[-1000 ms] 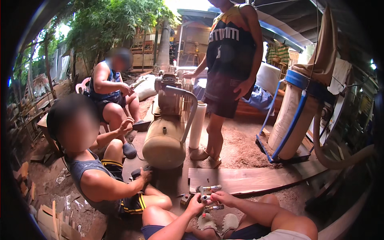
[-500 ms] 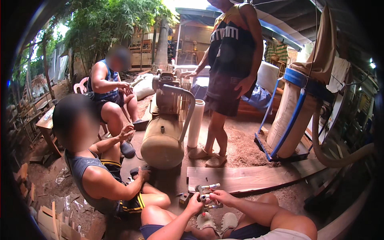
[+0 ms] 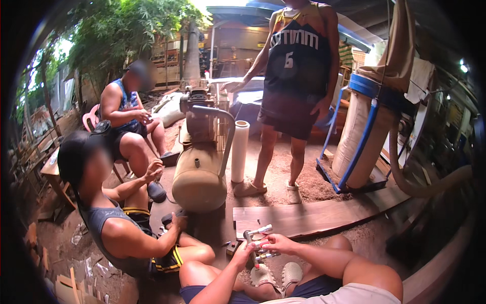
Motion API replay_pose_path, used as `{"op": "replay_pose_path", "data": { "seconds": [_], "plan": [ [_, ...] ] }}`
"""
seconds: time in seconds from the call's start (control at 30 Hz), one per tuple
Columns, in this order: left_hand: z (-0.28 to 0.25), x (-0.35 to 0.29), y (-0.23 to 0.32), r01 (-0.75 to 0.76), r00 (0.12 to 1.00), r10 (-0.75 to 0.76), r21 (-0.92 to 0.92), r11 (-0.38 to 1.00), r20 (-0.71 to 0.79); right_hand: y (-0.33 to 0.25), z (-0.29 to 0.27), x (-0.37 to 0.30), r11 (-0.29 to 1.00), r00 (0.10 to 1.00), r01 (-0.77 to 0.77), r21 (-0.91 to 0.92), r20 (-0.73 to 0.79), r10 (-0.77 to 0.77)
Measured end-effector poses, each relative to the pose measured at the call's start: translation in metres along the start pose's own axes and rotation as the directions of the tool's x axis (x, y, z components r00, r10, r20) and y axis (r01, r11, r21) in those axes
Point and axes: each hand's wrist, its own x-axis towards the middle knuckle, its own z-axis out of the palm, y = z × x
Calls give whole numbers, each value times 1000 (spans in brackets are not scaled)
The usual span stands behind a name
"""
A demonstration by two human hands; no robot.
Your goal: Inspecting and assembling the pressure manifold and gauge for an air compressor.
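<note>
In front of my crossed legs, my left hand (image 3: 243, 253) grips a metal pipe fitting (image 3: 261, 230) with silvery branches and a small red part at its lower end. The fingers of my right hand (image 3: 278, 244) are closed on the same fitting from the right side. Just left of it, a small dark object (image 3: 233, 248) lies on the ground, its kind unclear. My light clogs (image 3: 262, 276) show below the fitting. Past my legs lies a long wooden plank (image 3: 304, 215).
An air compressor (image 3: 200, 187) with a beige tank stands ahead, beside a white upright roll (image 3: 240, 152). One person (image 3: 119, 233) sits close on my left, another (image 3: 121, 109) on a chair, a third (image 3: 293, 66) stands. A dust collector (image 3: 354, 131) with hose is at right.
The standing person has turned toward me and set their feet apart. The seated person at the back has brought their hands closer together. My hands stay on the fitting, whose upper branch has tilted.
</note>
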Motion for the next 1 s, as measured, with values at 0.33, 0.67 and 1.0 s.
{"op": "replay_pose_path", "data": {
  "seconds": [0.33, 0.67, 1.0],
  "plan": [
    [1, 1, 4, -1, 1000, 1, -29, 1000, 4, -2, -3, 1, 996, 1000, -23, -81, 3, 23],
    [11, -4, 20, -170, 985, 163, 149, 974, 63, 0, -5, 0, 999, 999, -3, -41, -48, 1],
    [9, -9, 13, -103, 993, 96, 102, 989, 67, -4, -1, -3, 995, 996, -82, -63, -40, 80]
  ]
}}
